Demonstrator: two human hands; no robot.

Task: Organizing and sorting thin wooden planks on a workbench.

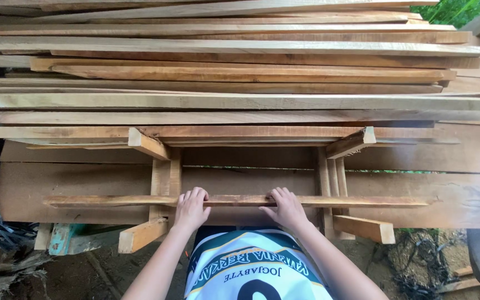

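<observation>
Stacked planks (223, 100) above; L hand (191, 208) & R hand (287, 208) fingers curled over thin slat (234, 200).

A: Confirm any packages, labels, signs or screens in the head view.

B: None present (timber only, no wrapping or tags visible).

A: Any lettered or printed boards?

B: None that can be made out.
</observation>
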